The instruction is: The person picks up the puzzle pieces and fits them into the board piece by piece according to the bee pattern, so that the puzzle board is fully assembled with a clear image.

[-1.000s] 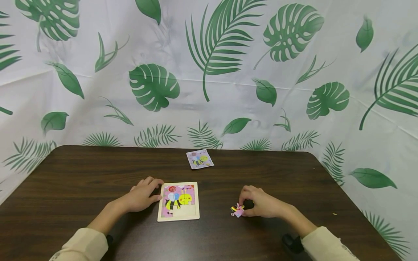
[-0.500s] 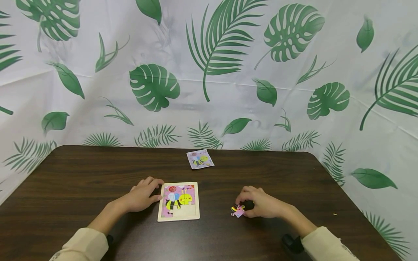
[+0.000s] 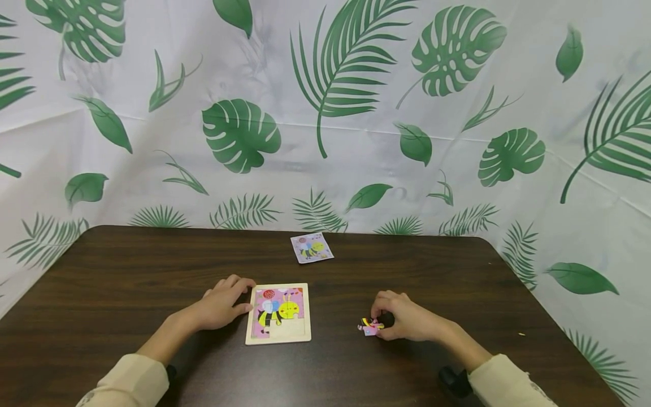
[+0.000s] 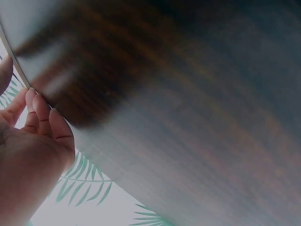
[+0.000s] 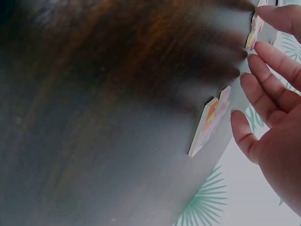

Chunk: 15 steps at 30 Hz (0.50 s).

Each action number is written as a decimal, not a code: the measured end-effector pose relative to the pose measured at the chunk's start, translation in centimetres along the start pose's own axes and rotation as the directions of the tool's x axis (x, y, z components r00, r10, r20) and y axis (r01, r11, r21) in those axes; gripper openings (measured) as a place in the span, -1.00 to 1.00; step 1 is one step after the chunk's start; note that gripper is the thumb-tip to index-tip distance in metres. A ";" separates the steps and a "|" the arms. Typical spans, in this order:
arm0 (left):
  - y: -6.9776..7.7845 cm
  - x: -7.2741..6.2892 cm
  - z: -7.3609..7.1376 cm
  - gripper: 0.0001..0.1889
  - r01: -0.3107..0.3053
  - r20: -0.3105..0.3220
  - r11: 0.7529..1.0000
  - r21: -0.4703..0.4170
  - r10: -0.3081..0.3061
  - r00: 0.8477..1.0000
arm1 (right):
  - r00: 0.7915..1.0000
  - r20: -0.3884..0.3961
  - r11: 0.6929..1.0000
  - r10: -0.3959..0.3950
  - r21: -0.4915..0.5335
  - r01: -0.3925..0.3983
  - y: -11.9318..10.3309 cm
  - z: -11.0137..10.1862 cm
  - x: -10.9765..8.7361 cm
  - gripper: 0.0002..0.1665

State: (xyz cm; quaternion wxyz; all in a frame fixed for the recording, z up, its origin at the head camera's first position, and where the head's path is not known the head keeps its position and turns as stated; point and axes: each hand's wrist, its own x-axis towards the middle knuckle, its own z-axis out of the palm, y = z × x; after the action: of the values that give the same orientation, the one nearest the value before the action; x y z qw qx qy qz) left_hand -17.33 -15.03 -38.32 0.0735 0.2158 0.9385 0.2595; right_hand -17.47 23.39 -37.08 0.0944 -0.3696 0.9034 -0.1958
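Observation:
A square wooden jigsaw tray (image 3: 307, 333) lies on the table with a partly filled bee picture; bare wood shows at its lower right. My left hand (image 3: 220, 305) rests against the tray's left edge, its fingers loosely bent and touching the rim. To the right of the tray, my right hand (image 3: 407, 317) pinches a small pink, yellow and black jigsaw piece (image 3: 370, 327) between thumb and forefinger, low at the table top. In the right wrist view, more jigsaw wood (image 5: 209, 123) in pink and orange lies under the palm; the hand mostly hides it in the head view.
A printed picture card (image 3: 312, 248) of the same bee lies near the back of the dark wooden table (image 3: 152, 260). Behind the table hangs a white cloth (image 3: 356, 169) with green leaves. A tiny pale speck (image 3: 521, 334) lies at the right.
The jigsaw piece at my right fingertips has turned a little, and those fingers have shifted slightly. My left hand and the tray stay where they were.

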 end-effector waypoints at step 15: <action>0.1 -0.1 -0.1 -0.60 0.001 0.002 1.000 -0.006 -0.001 1.000 | 0.999 -0.041 0.999 -0.037 -0.017 0.036 0.3 0.4 0.2 -0.76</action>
State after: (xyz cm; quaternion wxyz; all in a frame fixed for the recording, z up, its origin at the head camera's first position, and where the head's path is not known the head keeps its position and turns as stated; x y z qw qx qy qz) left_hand -17.24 -15.02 -38.14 0.0751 0.2154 0.9377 0.2620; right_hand -17.68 23.33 -37.59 0.0693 -0.3827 0.8999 -0.1974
